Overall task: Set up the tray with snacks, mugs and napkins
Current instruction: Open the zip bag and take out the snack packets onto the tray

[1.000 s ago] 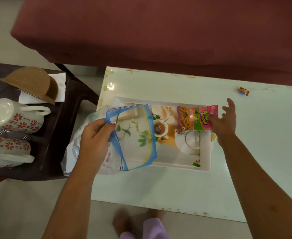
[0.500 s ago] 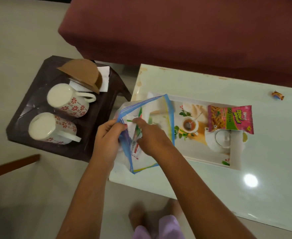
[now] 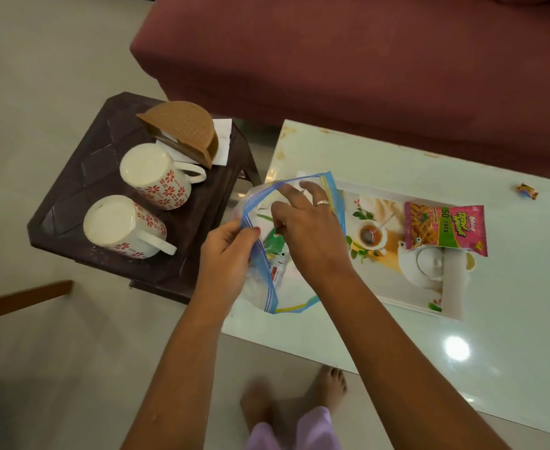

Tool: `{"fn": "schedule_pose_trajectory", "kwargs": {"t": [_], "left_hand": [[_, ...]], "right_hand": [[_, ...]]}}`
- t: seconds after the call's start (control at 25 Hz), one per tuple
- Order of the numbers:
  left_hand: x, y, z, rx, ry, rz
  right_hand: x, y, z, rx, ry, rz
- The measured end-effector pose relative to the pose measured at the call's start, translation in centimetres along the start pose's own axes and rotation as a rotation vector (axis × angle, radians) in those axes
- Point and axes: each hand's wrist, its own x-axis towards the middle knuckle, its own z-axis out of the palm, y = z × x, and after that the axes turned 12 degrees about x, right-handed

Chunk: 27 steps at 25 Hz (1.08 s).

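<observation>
Left hand [image 3: 226, 254]: fingers pinch rim of zip-top bag [image 3: 267, 287].
Right hand [image 3: 309, 232]: inside bag mouth, fingers closing on green packet [image 3: 275, 240] (grip partly hidden).
Snack packet [image 3: 445, 228]: on tray [image 3: 397, 297], table [image 3: 510, 319].
Mugs [image 3: 155, 177]: inverted, on stool [image 3: 72, 190].

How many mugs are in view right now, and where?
2. Both stand upside down on the dark stool left of the table: one mug nearer the napkin holder, the other mug nearer the person. None on the tray.
</observation>
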Motion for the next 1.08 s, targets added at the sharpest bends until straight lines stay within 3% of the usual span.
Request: {"fn": "schedule_pose_trajectory", "kwargs": {"t": [0.12,0.24,0.4,0.52,0.68,0.84,0.96,1.08], "left_hand": [[0.5,0.2,0.1,0.104,0.028,0.055],[0.9,0.7,0.2,0.182,0.048,0.098],[1.3,1.3,1.2,0.257,0.031,0.09],[1.3,1.5,2.6,0.299,-0.014,0.065],[1.1,1.4,4.8,0.325,-0.036,0.068],[1.0,1.1,6.2,0.346,-0.077,0.075],[0.8,0.8,6.9,0.36,-0.096,0.071],[0.7,0.5,7.3,0.36,-0.112,0.063]], "right_hand": [[-0.9,0.1,-3.2,0.057,0.136,-0.078],[-2.4,1.6,-7.3,0.367,0.38,-0.09],[-4.1,4.6,-11.7,0.734,0.753,0.139],[-6.2,9.1,-12.9,0.767,0.962,0.348],[-10.9,15.6,-10.7,0.821,1.066,0.827],[-14.4,20.9,-7.0,0.771,1.016,1.224],[-15.5,23.3,-4.7,0.656,0.932,1.381],[-15.2,24.7,-4.1,0.56,0.861,1.384]]}}
